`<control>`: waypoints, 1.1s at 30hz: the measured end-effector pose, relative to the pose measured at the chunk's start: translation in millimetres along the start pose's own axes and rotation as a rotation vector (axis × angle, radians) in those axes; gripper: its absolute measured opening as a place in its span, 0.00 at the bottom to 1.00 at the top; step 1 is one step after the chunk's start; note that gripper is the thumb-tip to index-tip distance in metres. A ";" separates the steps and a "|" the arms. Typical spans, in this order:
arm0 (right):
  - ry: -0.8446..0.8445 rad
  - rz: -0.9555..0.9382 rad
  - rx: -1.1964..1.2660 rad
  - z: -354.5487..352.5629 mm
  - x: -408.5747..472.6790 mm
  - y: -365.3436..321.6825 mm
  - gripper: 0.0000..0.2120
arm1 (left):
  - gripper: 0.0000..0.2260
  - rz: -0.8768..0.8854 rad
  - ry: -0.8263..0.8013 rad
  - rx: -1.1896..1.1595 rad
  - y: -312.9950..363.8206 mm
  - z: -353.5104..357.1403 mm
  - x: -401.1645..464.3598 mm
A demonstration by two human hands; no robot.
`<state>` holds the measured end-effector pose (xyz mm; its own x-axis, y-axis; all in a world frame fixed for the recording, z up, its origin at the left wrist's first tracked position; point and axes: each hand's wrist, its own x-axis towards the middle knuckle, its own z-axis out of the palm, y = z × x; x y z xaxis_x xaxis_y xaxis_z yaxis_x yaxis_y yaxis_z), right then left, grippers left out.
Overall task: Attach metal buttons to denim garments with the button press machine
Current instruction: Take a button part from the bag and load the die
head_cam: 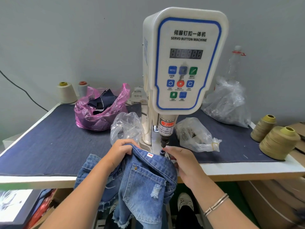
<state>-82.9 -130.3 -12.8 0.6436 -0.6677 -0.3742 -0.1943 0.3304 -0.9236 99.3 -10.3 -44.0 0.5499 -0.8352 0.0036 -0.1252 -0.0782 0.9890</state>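
Left hand (121, 152): fingers curled over the folded top edge of the denim garment (145, 180), gripping it just left of the machine's base.
Right hand (183, 160): fingers pinch the garment's edge right beside the lower die (162, 152); a silver bracelet (216, 204) sits on that wrist.
Denim garment: light blue, with a frayed hem and a ripped pocket, draped over the near edge of the worktop (54, 146) and hanging down in front of it; its top edge lies at the foot of the press.
Button press machine (183, 60): white, upright at the middle of the worktop, its dark punch (164, 140) directly above the die.
Left, far: pink bag (99, 111) of dark fabric scraps, two thread cones (66, 93) behind it.
Beside the machine: clear plastic bags (196, 136) on either side.
Right edge: two khaki thread cones (279, 142).
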 end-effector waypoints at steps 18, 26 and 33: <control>-0.052 0.111 0.149 1.2 -4.0 -4.1 0.12 | 0.14 0.005 -0.015 -0.010 -2.5 -0.9 1.6; -0.005 0.199 0.131 6.4 -9.0 -11.3 0.22 | 0.14 0.002 -0.013 -0.012 -2.3 -1.2 2.7; -0.022 0.224 0.219 5.9 -12.3 -14.4 0.18 | 0.14 0.006 -0.013 -0.014 -3.7 -2.0 2.8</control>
<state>-83.7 -122.9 5.6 0.6189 -0.5485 -0.5623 -0.1706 0.6049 -0.7778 103.0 -11.2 -47.4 0.5385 -0.8426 0.0080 -0.1167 -0.0652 0.9910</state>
